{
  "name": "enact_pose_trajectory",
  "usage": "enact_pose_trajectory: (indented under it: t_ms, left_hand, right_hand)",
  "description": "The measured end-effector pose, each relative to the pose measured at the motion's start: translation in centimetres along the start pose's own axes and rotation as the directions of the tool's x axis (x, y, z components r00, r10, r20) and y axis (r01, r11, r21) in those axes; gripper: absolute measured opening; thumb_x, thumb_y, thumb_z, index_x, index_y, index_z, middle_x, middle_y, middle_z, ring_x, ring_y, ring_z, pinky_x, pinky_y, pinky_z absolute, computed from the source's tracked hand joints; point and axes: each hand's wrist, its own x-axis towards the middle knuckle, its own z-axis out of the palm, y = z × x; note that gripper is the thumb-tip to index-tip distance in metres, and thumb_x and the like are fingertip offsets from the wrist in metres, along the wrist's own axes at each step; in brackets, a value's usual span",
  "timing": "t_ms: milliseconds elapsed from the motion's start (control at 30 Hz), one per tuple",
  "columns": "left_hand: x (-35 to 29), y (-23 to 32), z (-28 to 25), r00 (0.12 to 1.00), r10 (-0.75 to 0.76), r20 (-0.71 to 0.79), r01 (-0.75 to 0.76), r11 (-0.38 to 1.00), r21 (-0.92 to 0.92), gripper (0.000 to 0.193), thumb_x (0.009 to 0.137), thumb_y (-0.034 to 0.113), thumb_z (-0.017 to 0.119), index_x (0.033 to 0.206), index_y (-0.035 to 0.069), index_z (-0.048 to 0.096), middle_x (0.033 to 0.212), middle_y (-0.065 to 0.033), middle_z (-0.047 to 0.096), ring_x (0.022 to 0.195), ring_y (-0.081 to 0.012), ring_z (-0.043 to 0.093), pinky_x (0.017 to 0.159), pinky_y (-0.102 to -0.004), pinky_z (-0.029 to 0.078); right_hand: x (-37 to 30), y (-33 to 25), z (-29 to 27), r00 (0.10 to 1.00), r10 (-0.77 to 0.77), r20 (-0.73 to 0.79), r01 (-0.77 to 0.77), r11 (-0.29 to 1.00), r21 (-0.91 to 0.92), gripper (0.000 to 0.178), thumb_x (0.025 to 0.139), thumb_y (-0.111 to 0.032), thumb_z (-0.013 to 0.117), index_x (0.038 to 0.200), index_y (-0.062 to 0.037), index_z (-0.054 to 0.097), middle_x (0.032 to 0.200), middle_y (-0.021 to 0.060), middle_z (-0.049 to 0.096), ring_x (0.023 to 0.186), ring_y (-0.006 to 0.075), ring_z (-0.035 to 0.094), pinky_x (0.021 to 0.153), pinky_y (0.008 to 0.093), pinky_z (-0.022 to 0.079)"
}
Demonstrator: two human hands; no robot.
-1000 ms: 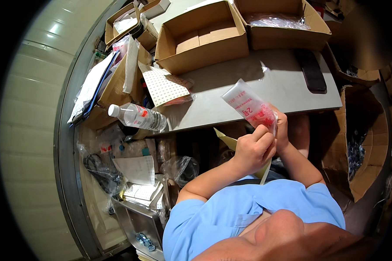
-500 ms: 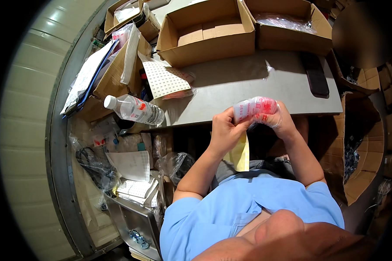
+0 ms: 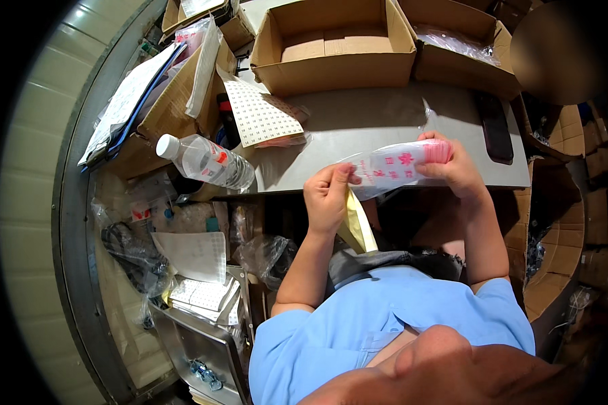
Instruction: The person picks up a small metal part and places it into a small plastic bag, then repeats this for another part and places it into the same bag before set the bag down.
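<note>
The fingers of the left hand [image 3: 325, 197] are closed in a pinch on one end of the bag [image 3: 395, 164], a clear plastic sleeve with red print; a yellow strip [image 3: 358, 228] hangs below the same fingers. The fingers of the right hand [image 3: 454, 170] grip the opposite, redder end, so that the bag spans the gap between the hands, stretched lengthwise and slightly curved. In this view it overlaps the near edge of the counter [image 3: 344, 138]; whether it touches the surface cannot be told. Below the hands are the grey trousers [image 3: 398, 262] and blue shirt [image 3: 385, 314] of the seated person. On the counter, a dark phone [image 3: 496, 128] lies beyond the right hand, near the right edge. To the left, a white label sheet [image 3: 260, 111] lies near a capped clear bottle [image 3: 213, 162], which is at the counter's left near corner. Along the far side stand an open middle box [image 3: 338, 77] and, just beside it, a right box [image 3: 463, 73] containing clear film [image 3: 456, 44]. At far left, papers [image 3: 134, 91] lean against a left box [image 3: 175, 125]. Lower left, a metal tray [image 3: 189, 337] bears shiny blue pieces [image 3: 205, 374]. At far right, below counter level, a tall carton [image 3: 562, 246] stands open.
</note>
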Motion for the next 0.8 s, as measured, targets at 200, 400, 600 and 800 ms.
enact_pose_trajectory:
  t_ms: [200,400,600,800]
  left_hand:
    - [-0.3,-0.5,-4.7,0.983,-0.108,-0.151,0.088,0.987,-0.137,0.025,0.095,0.021,0.061,0.089,-0.003,0.066,0.073,-0.0028,0.063,0.061,-0.0063,0.054,0.057,-0.0200,0.043]
    - [-0.8,-1.5,0.7,0.993,-0.107,0.057,0.111,0.991,-0.074,0.017,0.092,0.013,0.064,0.095,-0.004,0.064,0.076,-0.0023,0.064,0.068,-0.0060,0.055,0.061,-0.0198,0.043]
    - [0.6,-2.7,3.5,0.970,0.006,0.242,-0.031,0.994,0.102,0.021,0.088,0.010,0.065,0.102,0.002,0.052,0.088,-0.0086,0.064,0.080,-0.0113,0.060,0.070,-0.0239,0.048]
    - [0.8,-2.5,3.7,0.863,-0.265,0.430,0.434,0.825,-0.362,0.047,0.087,0.030,0.064,0.116,-0.007,0.058,0.100,-0.0087,0.063,0.087,-0.0120,0.058,0.075,-0.0258,0.048]
  right_hand:
    - [0.7,-0.4,-4.6,0.973,-0.096,-0.210,0.143,0.965,0.219,0.040,0.073,-0.011,0.076,0.109,0.0028,0.062,0.098,0.0070,0.067,0.090,0.0169,0.064,0.086,0.0294,0.050]
    - [0.2,-0.3,0.3,0.968,-0.168,0.188,0.108,0.950,0.293,0.072,0.065,-0.009,0.076,0.130,0.0036,0.050,0.115,0.0114,0.062,0.101,0.0182,0.061,0.090,0.0280,0.046]
    - [0.2,1.0,0.8,0.944,-0.185,0.274,0.173,0.983,0.069,0.075,0.066,-0.004,0.073,0.135,-0.0033,0.044,0.100,0.0054,0.059,0.089,0.0130,0.056,0.083,0.0264,0.046]
    - [0.5,3.4,0.1,0.969,-0.210,0.128,0.206,0.978,0.039,0.064,0.072,-0.009,0.074,0.131,-0.0030,0.049,0.107,0.0076,0.060,0.095,0.0133,0.057,0.086,0.0274,0.047]
